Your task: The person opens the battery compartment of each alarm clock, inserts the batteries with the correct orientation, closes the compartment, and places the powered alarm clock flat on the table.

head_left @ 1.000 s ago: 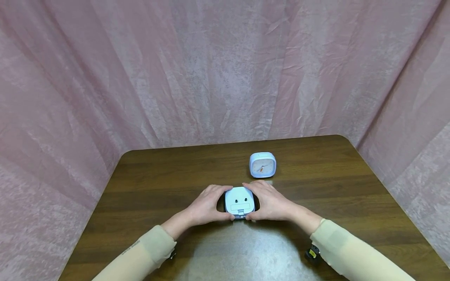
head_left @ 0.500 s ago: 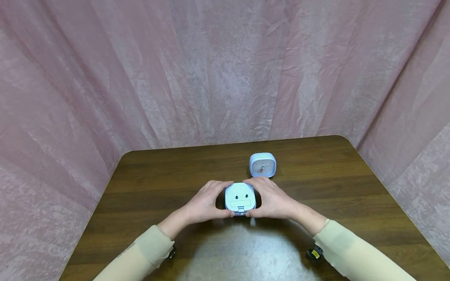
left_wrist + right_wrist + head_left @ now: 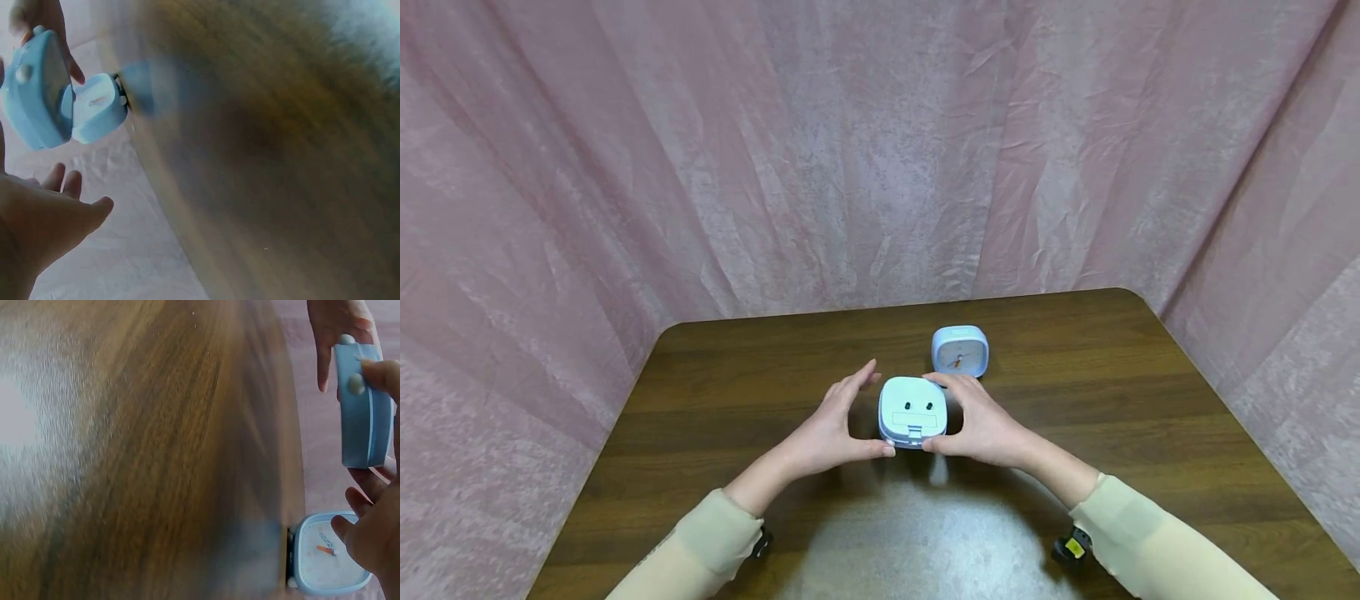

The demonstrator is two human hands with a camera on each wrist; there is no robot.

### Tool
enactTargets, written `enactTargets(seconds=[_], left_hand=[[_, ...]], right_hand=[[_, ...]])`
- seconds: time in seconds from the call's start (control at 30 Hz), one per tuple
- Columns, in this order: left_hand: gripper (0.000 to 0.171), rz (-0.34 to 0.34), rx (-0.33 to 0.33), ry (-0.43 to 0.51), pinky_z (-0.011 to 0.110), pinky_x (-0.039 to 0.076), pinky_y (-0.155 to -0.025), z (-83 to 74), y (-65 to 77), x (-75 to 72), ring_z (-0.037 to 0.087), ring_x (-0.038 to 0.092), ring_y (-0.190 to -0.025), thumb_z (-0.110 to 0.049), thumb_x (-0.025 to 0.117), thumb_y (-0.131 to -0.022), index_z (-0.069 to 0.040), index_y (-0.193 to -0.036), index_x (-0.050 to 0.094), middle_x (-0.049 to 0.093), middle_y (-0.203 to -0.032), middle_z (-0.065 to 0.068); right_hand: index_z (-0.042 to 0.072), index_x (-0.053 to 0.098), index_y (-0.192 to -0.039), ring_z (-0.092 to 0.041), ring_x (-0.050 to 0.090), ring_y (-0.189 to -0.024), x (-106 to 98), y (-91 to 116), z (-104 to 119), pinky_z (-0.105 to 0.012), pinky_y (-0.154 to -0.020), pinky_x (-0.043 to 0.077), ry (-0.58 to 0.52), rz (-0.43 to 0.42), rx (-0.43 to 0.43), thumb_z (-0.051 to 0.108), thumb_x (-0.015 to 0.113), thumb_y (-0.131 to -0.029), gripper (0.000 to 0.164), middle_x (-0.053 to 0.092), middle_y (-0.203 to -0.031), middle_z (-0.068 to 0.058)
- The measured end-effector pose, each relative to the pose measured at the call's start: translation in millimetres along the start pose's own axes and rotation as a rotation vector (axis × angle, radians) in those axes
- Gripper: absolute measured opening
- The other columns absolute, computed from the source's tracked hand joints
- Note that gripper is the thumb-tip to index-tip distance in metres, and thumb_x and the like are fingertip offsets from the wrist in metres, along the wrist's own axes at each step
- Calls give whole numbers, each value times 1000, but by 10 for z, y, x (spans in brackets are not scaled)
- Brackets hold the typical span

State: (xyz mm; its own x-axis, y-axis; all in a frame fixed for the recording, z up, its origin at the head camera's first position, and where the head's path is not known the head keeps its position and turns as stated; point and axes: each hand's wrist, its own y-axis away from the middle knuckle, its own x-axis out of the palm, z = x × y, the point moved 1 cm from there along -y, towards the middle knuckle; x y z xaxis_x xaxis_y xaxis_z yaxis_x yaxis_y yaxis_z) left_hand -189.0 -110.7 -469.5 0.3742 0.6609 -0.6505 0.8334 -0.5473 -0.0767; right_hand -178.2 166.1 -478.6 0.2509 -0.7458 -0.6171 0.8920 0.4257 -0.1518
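A pale blue alarm clock is raised over the table, its back with two dark knobs and a battery cover facing up. My right hand grips it by the right side, fingers at the far edge and thumb at the near edge. On the left, my left hand is spread, fingers off the clock and thumb right at its near left corner. In the right wrist view the held clock shows its side with small white feet. A second pale blue alarm clock stands upright behind it, dial toward me.
The brown wooden table has a glossy glare patch near the front. Pink velvety curtains hang behind it and on both sides. Dark wrist devices show at the sleeve cuffs.
Both hands have moved the held clock up and slightly away from me. My left fingers have come off it and opened out, while the right hand keeps its grip. The second clock stays put.
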Motion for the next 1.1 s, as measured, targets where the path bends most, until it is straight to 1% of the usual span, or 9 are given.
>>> enactTargets(seconds=[0.07,0.17,0.33,0.4,0.47,0.6,0.8,0.93,1.1], left_hand=[[122,-24,-6,60,57,28,-115,10,20,-1,20,26,-146,-49,91,-74,-36,-164,11,36,-159,-5],[120,-57,-16,141,57,25,-117,10,40,13,20,27,-147,-42,92,-75,-34,-164,12,36,-158,-3],[113,-75,-15,291,59,21,-119,-18,43,89,23,30,-147,-33,91,-79,-24,-164,18,38,-157,0],[108,-78,-2,348,60,20,-118,-33,32,128,23,32,-147,-29,89,-81,-20,-164,20,39,-156,0],[102,-87,14,398,60,20,-118,-51,16,167,21,33,-146,-26,87,-83,-19,-163,23,41,-156,-1],[93,-117,49,483,61,22,-117,-77,-20,243,25,38,-143,-19,85,-86,-20,-160,29,46,-152,0],[92,-160,53,563,57,24,-117,-105,-52,349,25,40,-141,-12,85,-85,-20,-159,31,46,-151,3],[90,-168,43,595,58,29,-114,-116,-66,396,25,43,-138,-13,85,-84,-19,-157,33,46,-151,4],[90,-159,16,648,61,34,-109,-118,-70,425,29,45,-135,-18,85,-85,-20,-158,32,46,-150,4]], right_hand=[[24,48,-148,-26,38,-136,1,7,-3,-58,-107,32,-70,-23,26,40,92,-73,89,49,-145,-1],[21,47,-149,-29,40,-137,2,5,-2,-59,-110,29,-197,-51,20,32,91,-75,86,49,-146,-6],[17,46,-149,-33,44,-135,14,-11,14,-60,-113,23,-458,-46,-1,18,87,-80,81,54,-141,-7],[17,45,-150,-33,43,-136,27,-18,22,-59,-113,23,-534,-44,4,16,86,-81,80,53,-142,-6],[16,44,-151,-32,44,-135,45,-28,30,-58,-113,25,-595,-44,5,14,84,-82,79,51,-143,-8],[13,42,-152,-31,46,-133,85,-48,43,-51,-111,34,-673,-45,5,11,82,-83,80,49,-145,-11],[13,40,-153,-33,47,-129,129,-58,59,-38,-101,45,-740,-44,14,10,81,-84,80,48,-144,-12],[11,38,-154,-34,47,-129,153,-65,72,-32,-98,48,-780,-35,0,7,79,-85,80,47,-144,-13],[9,37,-154,-34,47,-129,181,-66,86,-31,-98,47,-798,-36,-17,6,79,-85,81,45,-145,-14]])
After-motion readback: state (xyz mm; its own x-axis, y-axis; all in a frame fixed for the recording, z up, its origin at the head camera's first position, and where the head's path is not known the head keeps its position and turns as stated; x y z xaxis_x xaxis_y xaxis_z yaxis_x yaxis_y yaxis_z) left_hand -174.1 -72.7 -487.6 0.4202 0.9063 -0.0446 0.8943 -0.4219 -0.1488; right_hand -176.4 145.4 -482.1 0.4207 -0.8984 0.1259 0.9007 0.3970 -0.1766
